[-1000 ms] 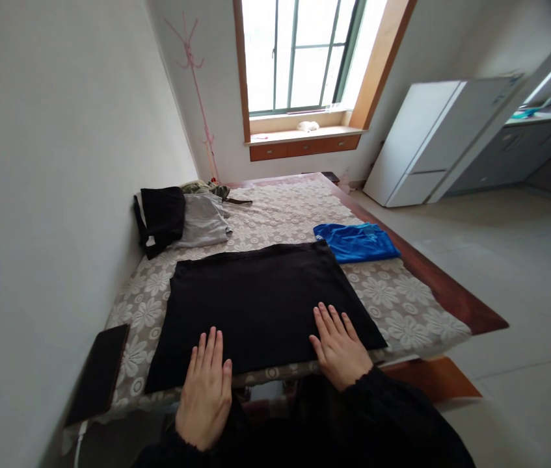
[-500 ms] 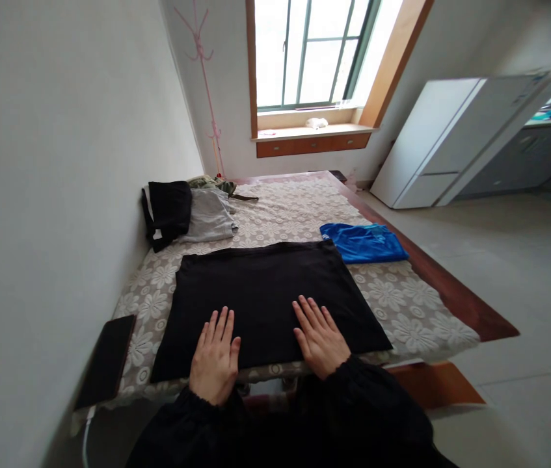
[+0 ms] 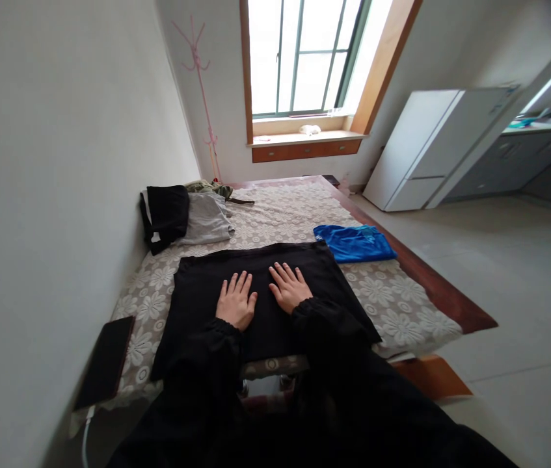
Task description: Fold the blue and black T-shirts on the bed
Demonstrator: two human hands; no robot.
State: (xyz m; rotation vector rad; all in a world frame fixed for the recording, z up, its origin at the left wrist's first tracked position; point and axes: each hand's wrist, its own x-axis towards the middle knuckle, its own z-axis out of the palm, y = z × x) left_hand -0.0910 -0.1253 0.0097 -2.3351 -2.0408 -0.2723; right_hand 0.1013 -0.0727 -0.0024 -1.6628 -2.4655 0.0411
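A piece of black cloth [image 3: 260, 338], which looks like a folded garment, lies spread flat at the near side of the table. My left hand [image 3: 237, 301] rests palm down on it, left of its middle, fingers extended and a little apart. To the right, my right hand [image 3: 289, 287] lies flat on the same cloth with its fingers spread. Neither hand grips anything. Beyond the cloth's far right corner is a folded blue garment [image 3: 356, 244].
A lace tablecloth [image 3: 402, 318] covers the wooden table. At the far left, by the wall, lie folded black clothing [image 3: 168, 211] and grey clothing [image 3: 209, 218]. A tablet-like dark device [image 3: 105, 361] with a white cable sits at the near left corner. A fridge [image 3: 414, 149] stands behind, right.
Both hands have slid forward over the black cloth, away from me, and come closer together. The view has shifted slightly. The cloth stays spread in place.
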